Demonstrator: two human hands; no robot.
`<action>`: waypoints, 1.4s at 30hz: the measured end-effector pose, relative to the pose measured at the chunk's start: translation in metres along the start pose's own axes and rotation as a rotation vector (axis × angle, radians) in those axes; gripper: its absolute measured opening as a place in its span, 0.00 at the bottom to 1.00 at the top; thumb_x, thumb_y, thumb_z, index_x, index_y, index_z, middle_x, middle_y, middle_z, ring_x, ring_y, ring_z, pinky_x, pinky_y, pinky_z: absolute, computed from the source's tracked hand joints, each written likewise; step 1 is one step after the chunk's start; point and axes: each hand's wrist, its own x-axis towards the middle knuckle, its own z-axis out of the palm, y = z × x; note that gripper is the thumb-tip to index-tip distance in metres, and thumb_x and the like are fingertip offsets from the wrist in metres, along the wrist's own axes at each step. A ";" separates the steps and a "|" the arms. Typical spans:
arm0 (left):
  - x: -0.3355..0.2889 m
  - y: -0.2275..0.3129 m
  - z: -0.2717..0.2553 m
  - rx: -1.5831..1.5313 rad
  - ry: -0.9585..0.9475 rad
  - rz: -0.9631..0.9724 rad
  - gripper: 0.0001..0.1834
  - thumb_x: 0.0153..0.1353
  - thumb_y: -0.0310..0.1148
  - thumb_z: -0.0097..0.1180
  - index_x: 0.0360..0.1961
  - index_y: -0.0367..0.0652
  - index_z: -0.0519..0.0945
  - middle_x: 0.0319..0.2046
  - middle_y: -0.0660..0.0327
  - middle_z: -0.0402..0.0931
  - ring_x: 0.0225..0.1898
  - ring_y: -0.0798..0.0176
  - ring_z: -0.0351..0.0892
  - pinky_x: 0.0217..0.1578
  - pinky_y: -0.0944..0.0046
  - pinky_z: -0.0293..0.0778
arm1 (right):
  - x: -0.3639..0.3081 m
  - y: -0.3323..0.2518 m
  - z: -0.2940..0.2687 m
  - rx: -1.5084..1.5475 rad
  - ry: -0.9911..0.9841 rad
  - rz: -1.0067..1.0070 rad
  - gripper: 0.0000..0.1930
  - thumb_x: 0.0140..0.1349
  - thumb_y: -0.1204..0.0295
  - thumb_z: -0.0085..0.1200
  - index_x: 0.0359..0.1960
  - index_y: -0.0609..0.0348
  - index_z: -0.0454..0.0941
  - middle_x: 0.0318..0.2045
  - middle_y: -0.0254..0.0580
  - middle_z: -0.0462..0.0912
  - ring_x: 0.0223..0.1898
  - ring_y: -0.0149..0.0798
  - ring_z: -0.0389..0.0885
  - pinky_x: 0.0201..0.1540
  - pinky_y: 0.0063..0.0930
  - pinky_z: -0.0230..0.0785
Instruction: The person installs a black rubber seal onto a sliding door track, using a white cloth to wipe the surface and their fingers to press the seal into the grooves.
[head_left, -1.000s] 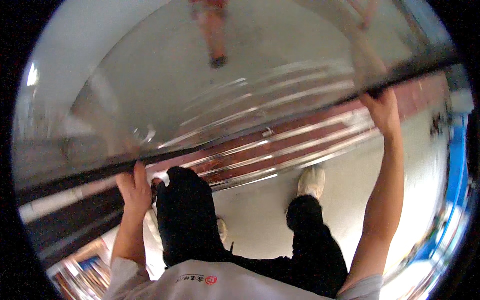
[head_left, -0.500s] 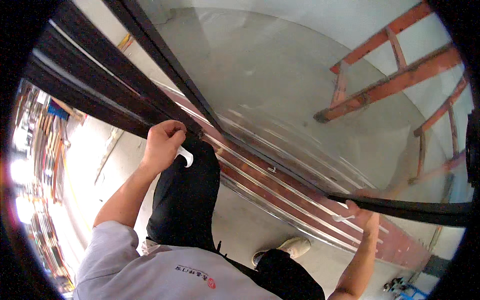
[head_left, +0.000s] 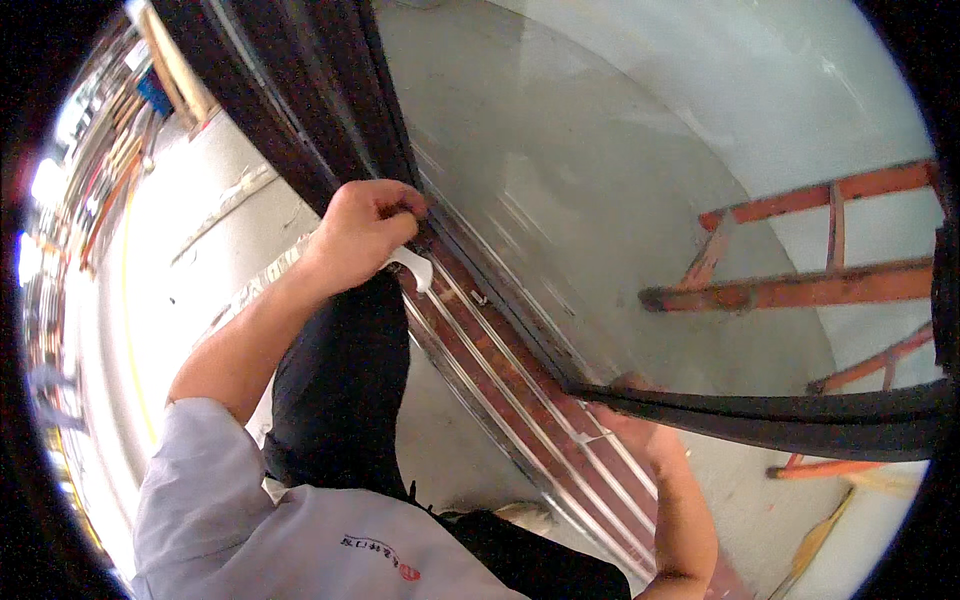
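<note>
My left hand (head_left: 365, 235) is closed in a pinch at the foot of the dark upright frame members (head_left: 290, 95), close to the edge of a large glass panel (head_left: 600, 200). From under its fingers hangs a curled white strip (head_left: 414, 272). My right hand (head_left: 635, 432) is at the panel's near lower corner, its fingers partly hidden against the black frame edge (head_left: 760, 420). A small white strip (head_left: 588, 437) sticks out from its bent, slightly blurred fingers. Below both hands runs a reddish-brown floor track (head_left: 500, 375) with several silvery rails.
Orange ladder-like frames (head_left: 800, 290) show through the glass at the right. Long stock pieces (head_left: 110, 180) are stacked along the far left. My black-trousered leg (head_left: 345, 380) is beside the track. A small light piece (head_left: 479, 298) lies on the track.
The view has turned. The gap between the dark uprights and the glass panel's edge has closed up in view. My left hand is now nearer the panel; both hands keep their white strips.
</note>
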 end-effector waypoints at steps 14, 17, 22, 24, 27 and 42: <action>-0.152 0.045 0.106 0.310 -0.530 0.212 0.13 0.54 0.34 0.56 0.36 0.35 0.75 0.27 0.45 0.78 0.32 0.38 0.81 0.35 0.43 0.78 | 0.096 -0.025 0.047 0.243 -0.167 -0.275 0.18 0.54 0.69 0.66 0.45 0.64 0.81 0.41 0.49 0.86 0.43 0.40 0.82 0.48 0.35 0.72; -0.159 0.052 0.109 0.302 -0.406 0.171 0.14 0.54 0.35 0.57 0.37 0.35 0.75 0.27 0.44 0.78 0.32 0.38 0.80 0.36 0.43 0.78 | 0.110 -0.020 0.046 0.190 -0.117 -0.403 0.15 0.54 0.68 0.63 0.39 0.67 0.83 0.34 0.53 0.87 0.37 0.44 0.86 0.43 0.38 0.76; -0.153 0.067 0.129 0.292 -0.230 0.073 0.13 0.54 0.35 0.56 0.32 0.33 0.75 0.28 0.43 0.78 0.33 0.37 0.80 0.38 0.43 0.77 | 0.121 -0.017 0.041 0.252 -0.201 -0.455 0.15 0.55 0.67 0.63 0.38 0.68 0.83 0.30 0.58 0.85 0.34 0.51 0.86 0.38 0.40 0.75; -0.157 0.071 0.131 0.291 -0.216 0.040 0.13 0.54 0.35 0.56 0.31 0.33 0.75 0.28 0.43 0.78 0.34 0.37 0.80 0.38 0.43 0.77 | 0.120 -0.026 0.037 0.260 -0.208 -0.486 0.15 0.56 0.67 0.63 0.38 0.68 0.83 0.29 0.58 0.85 0.32 0.52 0.85 0.37 0.41 0.75; -0.156 0.076 0.133 0.339 -0.233 -0.026 0.15 0.54 0.37 0.56 0.32 0.34 0.77 0.28 0.43 0.79 0.34 0.38 0.81 0.38 0.43 0.77 | 0.119 -0.042 0.025 -0.206 -0.268 -0.359 0.15 0.56 0.66 0.62 0.36 0.68 0.83 0.27 0.58 0.83 0.31 0.54 0.84 0.37 0.44 0.75; -0.088 0.122 0.113 0.125 -0.028 -0.205 0.07 0.60 0.26 0.63 0.37 0.35 0.81 0.30 0.61 0.81 0.30 0.66 0.80 0.34 0.64 0.76 | 0.159 0.026 0.096 0.082 -0.474 -0.392 0.27 0.53 0.74 0.55 0.58 0.61 0.74 0.40 0.63 0.83 0.43 0.61 0.82 0.46 0.50 0.74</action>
